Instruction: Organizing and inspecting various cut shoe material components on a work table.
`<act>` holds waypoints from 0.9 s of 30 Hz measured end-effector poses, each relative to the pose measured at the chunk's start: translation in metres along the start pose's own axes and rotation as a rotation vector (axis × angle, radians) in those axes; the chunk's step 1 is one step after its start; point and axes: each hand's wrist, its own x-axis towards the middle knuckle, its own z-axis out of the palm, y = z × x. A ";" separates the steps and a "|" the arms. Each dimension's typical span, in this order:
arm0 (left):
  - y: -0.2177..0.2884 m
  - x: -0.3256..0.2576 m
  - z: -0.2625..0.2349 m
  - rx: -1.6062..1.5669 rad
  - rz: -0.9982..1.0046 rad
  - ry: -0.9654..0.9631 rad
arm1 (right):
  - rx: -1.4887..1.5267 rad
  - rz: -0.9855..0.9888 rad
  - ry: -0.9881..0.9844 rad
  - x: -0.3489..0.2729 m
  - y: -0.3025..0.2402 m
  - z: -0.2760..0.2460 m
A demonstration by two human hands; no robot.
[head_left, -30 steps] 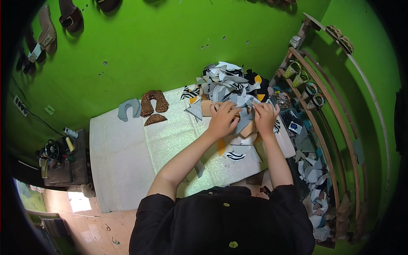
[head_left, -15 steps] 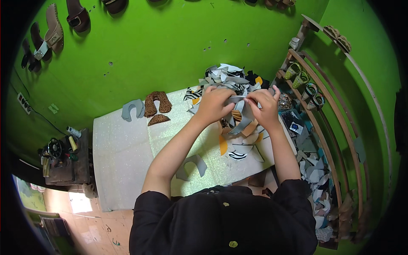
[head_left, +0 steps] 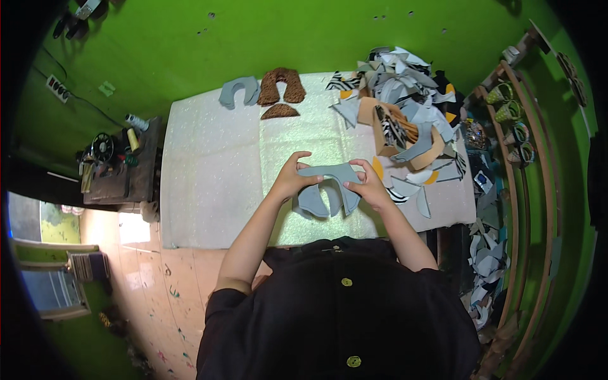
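Note:
A grey horseshoe-shaped cut piece (head_left: 329, 183) is held flat over the white glittery table cover (head_left: 209, 171), close to my body. My left hand (head_left: 292, 178) pinches its left end and my right hand (head_left: 366, 183) grips its right end. A second grey piece seems to lie under it. To the far right a big heap of grey, tan and zebra-patterned cut pieces (head_left: 399, 107) covers the table's corner. At the far edge lie a grey curved piece (head_left: 239, 92) and brown textured pieces (head_left: 280, 90), well away from both hands.
A small dark side table (head_left: 117, 168) with thread spools and tools stands at the left. Wooden racks (head_left: 525, 152) with rolls and scraps run along the right. Green walls surround the table. Pale tiled floor (head_left: 164, 272) shows at lower left.
Both hands have come back from the heap at the right to the middle of the table, bringing the grey horseshoe piece with them. The view has shifted too.

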 end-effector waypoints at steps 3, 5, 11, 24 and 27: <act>-0.052 -0.005 -0.003 -0.123 -0.125 0.182 | -0.044 0.045 0.044 0.010 0.047 0.009; -0.069 -0.005 -0.001 -0.098 -0.156 0.180 | -0.064 0.087 0.076 0.016 0.070 0.010; -0.104 0.005 0.003 -0.118 -0.192 0.261 | -0.462 0.070 0.209 0.030 0.123 0.012; -0.098 -0.014 0.024 0.742 0.209 0.461 | -1.022 0.047 0.453 0.004 0.087 0.048; -0.094 -0.010 0.027 0.837 0.351 0.391 | -1.065 -0.198 0.511 0.010 0.093 0.052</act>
